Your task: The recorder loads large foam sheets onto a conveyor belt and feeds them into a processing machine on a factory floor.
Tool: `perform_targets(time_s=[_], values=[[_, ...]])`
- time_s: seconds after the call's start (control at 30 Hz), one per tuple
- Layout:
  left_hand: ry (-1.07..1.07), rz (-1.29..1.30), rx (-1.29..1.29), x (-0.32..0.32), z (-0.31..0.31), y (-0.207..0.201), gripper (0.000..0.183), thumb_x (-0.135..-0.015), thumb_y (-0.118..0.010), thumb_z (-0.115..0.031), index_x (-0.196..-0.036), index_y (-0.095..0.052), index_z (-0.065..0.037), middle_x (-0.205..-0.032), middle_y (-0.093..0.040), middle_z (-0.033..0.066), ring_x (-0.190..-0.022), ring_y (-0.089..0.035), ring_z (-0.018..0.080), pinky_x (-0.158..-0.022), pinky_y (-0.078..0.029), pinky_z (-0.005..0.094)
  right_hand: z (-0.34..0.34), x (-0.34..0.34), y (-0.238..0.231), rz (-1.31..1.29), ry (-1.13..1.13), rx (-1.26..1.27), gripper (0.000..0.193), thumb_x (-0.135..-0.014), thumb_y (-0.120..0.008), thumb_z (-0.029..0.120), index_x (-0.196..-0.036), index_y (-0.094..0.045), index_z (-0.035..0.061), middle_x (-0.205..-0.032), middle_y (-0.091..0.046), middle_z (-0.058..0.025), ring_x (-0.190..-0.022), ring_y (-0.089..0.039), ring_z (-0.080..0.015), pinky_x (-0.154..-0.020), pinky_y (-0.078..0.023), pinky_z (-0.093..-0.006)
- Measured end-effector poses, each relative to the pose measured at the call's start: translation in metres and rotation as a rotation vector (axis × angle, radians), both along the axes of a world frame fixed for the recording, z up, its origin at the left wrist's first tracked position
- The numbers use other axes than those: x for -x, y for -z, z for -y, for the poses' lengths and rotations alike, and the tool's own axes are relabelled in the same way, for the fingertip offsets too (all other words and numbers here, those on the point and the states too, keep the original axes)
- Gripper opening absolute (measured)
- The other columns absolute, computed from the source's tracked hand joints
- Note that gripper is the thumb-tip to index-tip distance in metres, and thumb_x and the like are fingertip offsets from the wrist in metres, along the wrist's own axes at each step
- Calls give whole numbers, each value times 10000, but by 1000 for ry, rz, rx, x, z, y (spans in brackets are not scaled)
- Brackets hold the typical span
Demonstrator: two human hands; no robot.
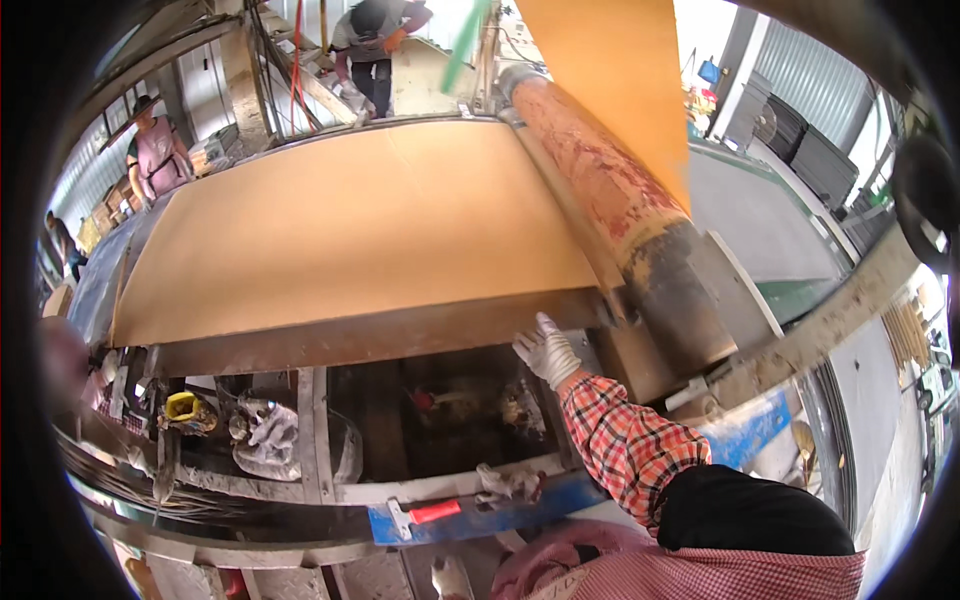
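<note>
My right hand [548, 353], in a pale glove with fingers apart, is just off the near edge of a wide tan sheet [370, 230], close to the roller end. It holds nothing that I can see; whether it touches the edge I cannot tell. The sheet lies across a machine bed and meets a long, worn roller [590, 150] stained red and black. From behind the roller a tan band [610, 70] rises steeply. My left hand is not in view. At the lower edge, a small pale thing [450, 578] is too unclear to name.
Below the sheet, an open metal frame [315, 435] holds crumpled plastic [270, 440] and a yellow-rimmed container [185, 407]. A red-handled scraper [435, 512] lies on a blue beam [530, 508]. People stand beyond the bed [158, 155] and at the back [372, 45]. Grey sheeting [760, 220] lies right.
</note>
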State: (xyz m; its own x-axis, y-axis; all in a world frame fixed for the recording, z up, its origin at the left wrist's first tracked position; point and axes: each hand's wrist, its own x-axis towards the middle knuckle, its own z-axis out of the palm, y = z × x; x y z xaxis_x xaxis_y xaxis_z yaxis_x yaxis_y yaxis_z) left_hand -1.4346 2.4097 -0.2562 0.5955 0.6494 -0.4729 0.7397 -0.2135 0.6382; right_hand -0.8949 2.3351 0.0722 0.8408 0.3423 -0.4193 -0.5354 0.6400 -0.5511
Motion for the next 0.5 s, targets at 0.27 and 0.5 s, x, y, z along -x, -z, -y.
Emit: perform_targets(time_s=[0.27,0.5], values=[[-524,131,655,-51,18,-142,337,-788,-513,-201,-1108,-516,-95,-1018,-558,152,-843,-542,292,-765,-441,367,-1,-146,71,-177,257,73,665,-800,-550,427,-1313,-252,128,-1351,-258,-138,-1243,-255,-288,-998,-255,-402],[-539,300,699,-122,24,-228,311,-852,-465,-78,-1160,-490,-53,-1002,-567,72,-872,-568,149,-640,-465,236,7,-219,89,-413,323,-110,639,-725,-603,520,-1155,-385,100,-1023,-513,-118,-962,-499,-257,-807,-455,-384]])
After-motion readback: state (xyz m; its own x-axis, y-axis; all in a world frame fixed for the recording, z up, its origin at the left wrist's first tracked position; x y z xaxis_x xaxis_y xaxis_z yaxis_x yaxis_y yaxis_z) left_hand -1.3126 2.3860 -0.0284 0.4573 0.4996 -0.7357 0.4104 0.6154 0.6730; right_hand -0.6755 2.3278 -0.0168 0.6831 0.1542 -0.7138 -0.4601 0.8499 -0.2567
